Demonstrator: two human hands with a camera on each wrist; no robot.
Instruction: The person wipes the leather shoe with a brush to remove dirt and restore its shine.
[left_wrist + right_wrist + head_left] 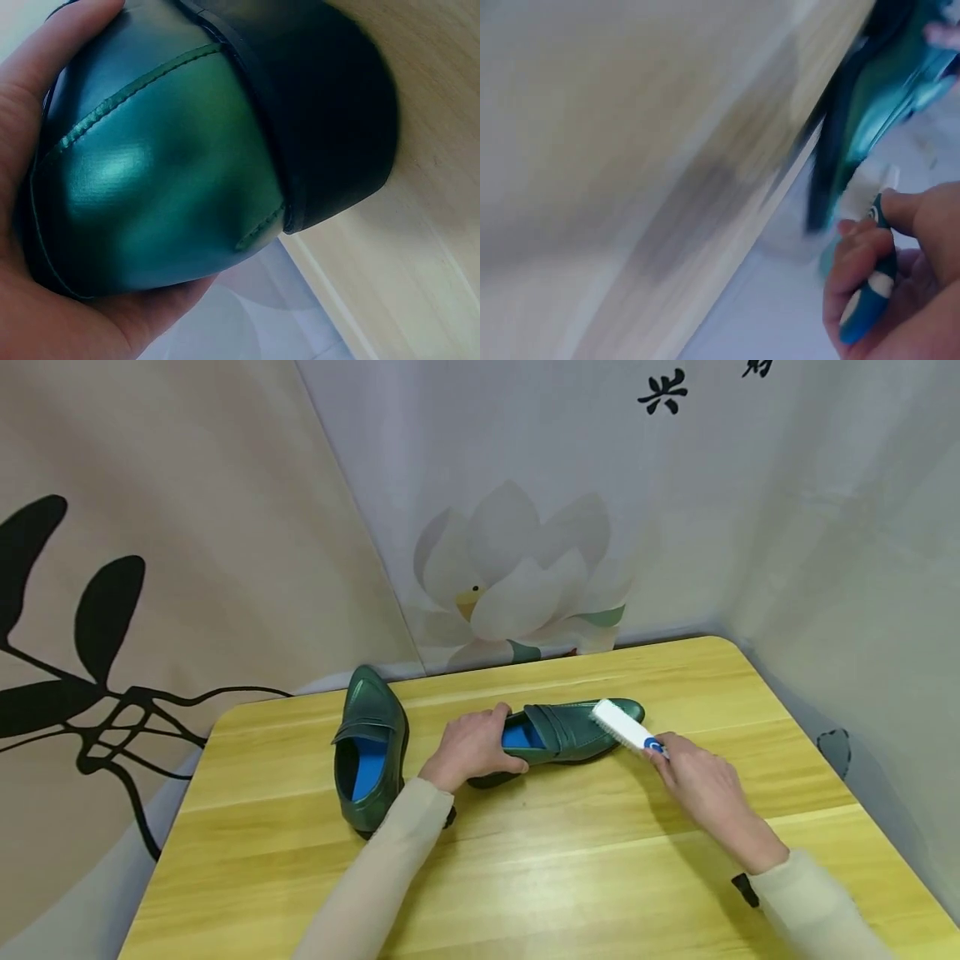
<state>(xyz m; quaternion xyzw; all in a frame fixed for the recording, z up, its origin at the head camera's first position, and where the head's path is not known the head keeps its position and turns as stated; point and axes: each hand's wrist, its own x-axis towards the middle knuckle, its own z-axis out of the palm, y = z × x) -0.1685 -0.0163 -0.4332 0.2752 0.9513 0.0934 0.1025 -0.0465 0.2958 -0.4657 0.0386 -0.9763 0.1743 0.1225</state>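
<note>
A dark green loafer [577, 731] with a blue insole lies on the table, its toe to the right. My left hand [474, 745] grips it around the heel; in the left wrist view the thumb and fingers wrap the shiny green heel [165, 165]. My right hand [703, 781] holds a white brush [621, 723], its bristles at the loafer's toe area. In the right wrist view the fingers curl round the brush's blue and white handle [870, 300]. The matching loafer [371, 752] stands at the left, toe pointing to the back.
The wooden table [562, 877] has rounded back corners. Behind it hangs a pale cloth backdrop [517, 460] with a printed lotus, leaves and black characters. The left forearm passes close to the standing loafer's heel.
</note>
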